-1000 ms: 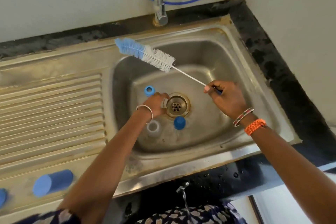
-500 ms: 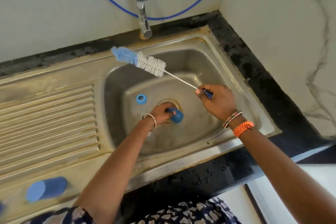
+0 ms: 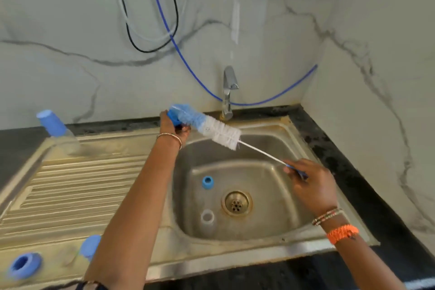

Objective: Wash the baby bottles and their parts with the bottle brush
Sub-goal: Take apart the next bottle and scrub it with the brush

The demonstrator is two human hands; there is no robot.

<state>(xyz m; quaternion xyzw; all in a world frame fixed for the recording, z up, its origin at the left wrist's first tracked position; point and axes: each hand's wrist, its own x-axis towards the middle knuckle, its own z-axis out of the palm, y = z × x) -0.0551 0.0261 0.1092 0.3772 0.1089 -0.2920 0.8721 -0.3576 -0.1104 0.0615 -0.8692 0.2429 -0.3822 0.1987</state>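
Observation:
My right hand (image 3: 310,183) grips the blue handle of the bottle brush (image 3: 211,126), whose blue and white bristles point up and left over the sink's back rim. My left hand (image 3: 170,126) holds a small blue cap (image 3: 173,119) up against the blue bristle tip. In the steel sink basin (image 3: 270,186) lie a blue ring (image 3: 208,182) left of the drain (image 3: 236,203) and a clear part (image 3: 207,217) in front of it. A clear bottle with a blue cap (image 3: 55,129) stands on the drainboard's far left corner.
A tap (image 3: 228,92) rises behind the basin with blue and black hoses on the marble wall. On the ribbed drainboard's (image 3: 77,186) front edge lie a blue ring (image 3: 24,265) and another blue piece (image 3: 90,246). Dark counter borders the sink at right.
My left hand picked the blue cap out of the basin by the drain and raised it to the brush tip. The view tilted upward; my right hand kept its hold on the brush.

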